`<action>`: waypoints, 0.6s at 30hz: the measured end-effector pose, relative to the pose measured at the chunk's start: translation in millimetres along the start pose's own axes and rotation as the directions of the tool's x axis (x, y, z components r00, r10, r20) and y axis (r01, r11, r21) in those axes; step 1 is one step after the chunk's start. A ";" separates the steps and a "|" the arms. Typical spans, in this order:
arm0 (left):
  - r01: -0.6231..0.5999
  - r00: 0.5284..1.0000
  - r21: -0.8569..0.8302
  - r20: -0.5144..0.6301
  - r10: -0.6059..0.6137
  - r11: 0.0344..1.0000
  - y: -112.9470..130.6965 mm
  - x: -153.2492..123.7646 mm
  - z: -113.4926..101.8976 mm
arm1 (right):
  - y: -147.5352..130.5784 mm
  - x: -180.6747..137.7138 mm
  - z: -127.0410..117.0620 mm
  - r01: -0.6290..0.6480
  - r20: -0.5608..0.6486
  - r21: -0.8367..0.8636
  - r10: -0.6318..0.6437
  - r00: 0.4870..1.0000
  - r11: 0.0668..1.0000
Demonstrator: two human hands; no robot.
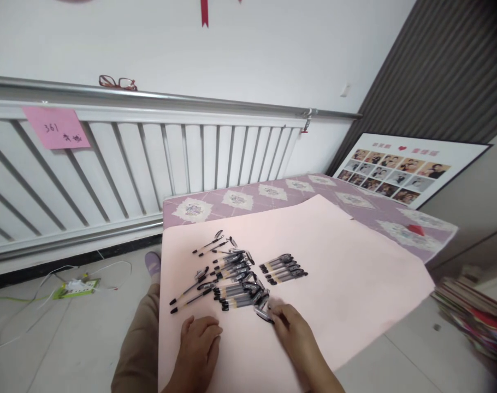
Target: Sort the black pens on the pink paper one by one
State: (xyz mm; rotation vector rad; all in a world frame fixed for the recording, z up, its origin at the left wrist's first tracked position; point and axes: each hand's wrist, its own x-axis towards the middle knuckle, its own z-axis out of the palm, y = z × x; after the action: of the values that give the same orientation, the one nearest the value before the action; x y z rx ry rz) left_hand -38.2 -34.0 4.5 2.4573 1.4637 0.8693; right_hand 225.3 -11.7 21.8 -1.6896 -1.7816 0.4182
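Note:
A heap of several black-capped pens lies on a pale pink sheet spread over a small table. A tidy row of several pens lies just right of the heap. My right hand is at the heap's near edge, fingers pinched on a pen. My left hand rests on the sheet below the heap, fingers curled, with nothing visible in it.
A purple patterned cloth covers the table under the sheet. Behind stands a white radiator bearing a pink note and red glasses. A framed photo collage leans right. A power strip and cables lie on the floor left.

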 end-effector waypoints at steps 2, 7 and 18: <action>0.002 1.000 -0.002 -0.009 -0.002 1.000 -0.4 -0.3 0.7 | 0.6 -1.0 -0.5 -0.028 -0.021 0.014 0.028 0.999 1.000; 0.006 0.999 0.002 -0.031 -0.006 1.000 0.0 -1.4 1.6 | 0.5 -3.3 1.7 -0.069 -0.066 0.057 0.073 0.995 0.996; -0.011 0.999 0.010 -0.042 0.012 1.000 -0.7 -2.0 4.0 | 1.0 -3.6 3.3 -0.013 -0.097 0.094 0.022 0.995 0.996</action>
State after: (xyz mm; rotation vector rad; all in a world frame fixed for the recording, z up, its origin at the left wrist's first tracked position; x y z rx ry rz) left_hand -37.3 -34.7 0.2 2.4718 1.4724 0.9232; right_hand 223.9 -14.5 17.9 -1.6345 -1.6525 0.4122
